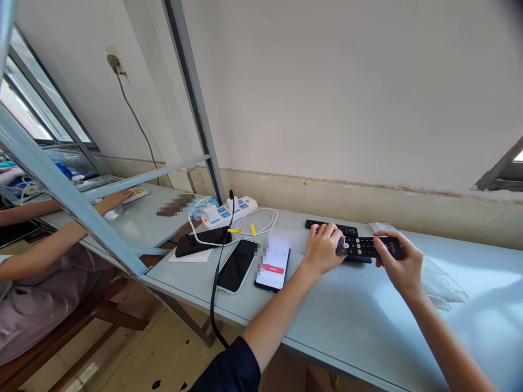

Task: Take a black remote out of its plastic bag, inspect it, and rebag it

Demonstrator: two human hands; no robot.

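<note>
the right hand (402, 264) has its fingers around a black remote (364, 247) above the surface (347, 332), toward the far edge. the left hand (326, 249) masks one end; i cannot tell its fingers' hold. a rear remote (348, 230) is partly hidden.

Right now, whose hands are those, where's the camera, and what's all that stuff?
No robot here! A person wears the camera on their head, looking forward and down. Their bare right hand holds a long black remote control with pale buttons; their bare left hand is at its other end. On the pale blue table lie a crinkly clear plastic bag, a slim phone with a lit screen, a phone with a dark screen and a white power strip with blue sockets. The bare arms at far left belong to someone else.
</note>
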